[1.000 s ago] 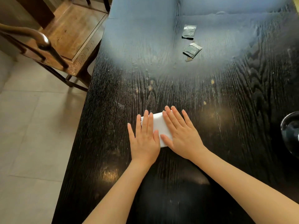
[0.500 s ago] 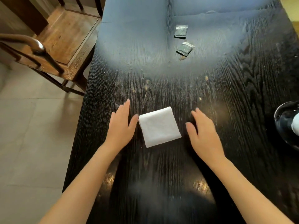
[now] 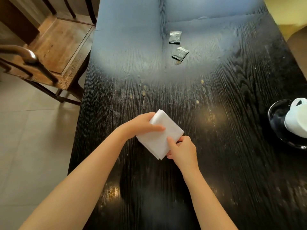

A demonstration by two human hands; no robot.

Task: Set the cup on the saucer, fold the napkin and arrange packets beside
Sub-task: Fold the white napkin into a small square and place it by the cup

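A white folded napkin (image 3: 159, 138) is held just above the dark table, tilted as a diamond. My left hand (image 3: 141, 125) grips its upper left edge, thumb lying across the top. My right hand (image 3: 181, 150) pinches its lower right edge. At the right border a white cup (image 3: 297, 120) stands on a black saucer (image 3: 275, 118). Two dark packets lie far up the table, one (image 3: 175, 36) behind the other (image 3: 180, 53).
The black wooden table (image 3: 216, 146) fills most of the view, with its left edge running along a tiled floor (image 3: 25, 138). A wooden chair (image 3: 49, 52) stands at the far left next to the table.
Both hands, which lay flat beside the napkin, have closed on its edges and lifted it. The napkin has turned. The view has shifted, and the cup now shows on the saucer.
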